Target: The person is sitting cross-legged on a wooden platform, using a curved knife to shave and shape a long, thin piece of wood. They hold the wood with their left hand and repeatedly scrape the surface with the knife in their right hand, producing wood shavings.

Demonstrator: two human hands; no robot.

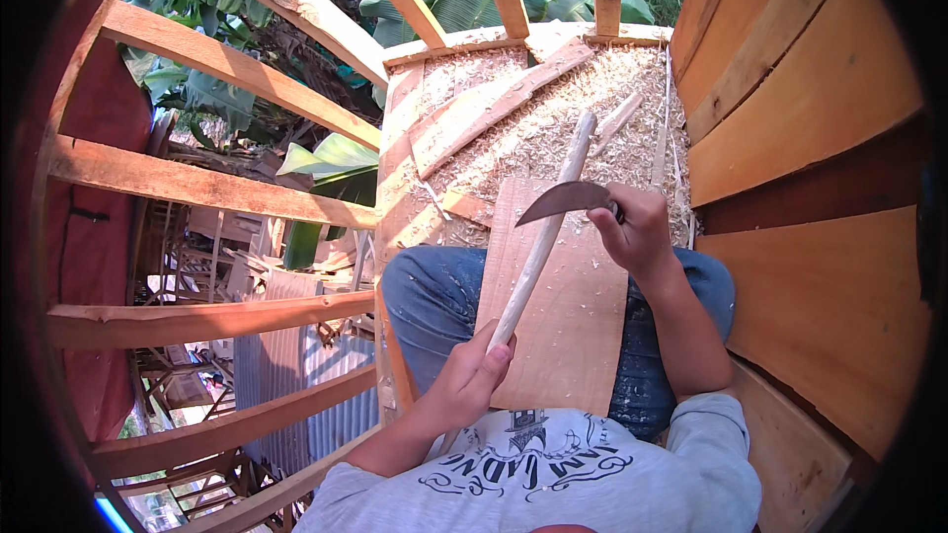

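Observation:
My left hand (472, 375) is closed round the lower end of a pale, peeled wooden stick (534, 271), which slants up and away to the right. In my right hand (637, 230) is a knife with a dark curved blade (558, 201); its handle is mostly hidden by my fingers. The blade lies across the upper part of the stick, its tip pointing left. Whether the edge bites into the wood I cannot tell. Under the stick a flat wooden board (573, 331) rests on my lap, with a few small shavings on it.
Wood shavings (474, 74) cover the floor ahead, with a loose plank (504, 104) and smaller offcuts among them. Slatted wooden railings (217, 192) run along the left and far sides. A wall of orange-brown boards (815, 89) stands close on the right. Corrugated metal sheets (281, 365) show below left.

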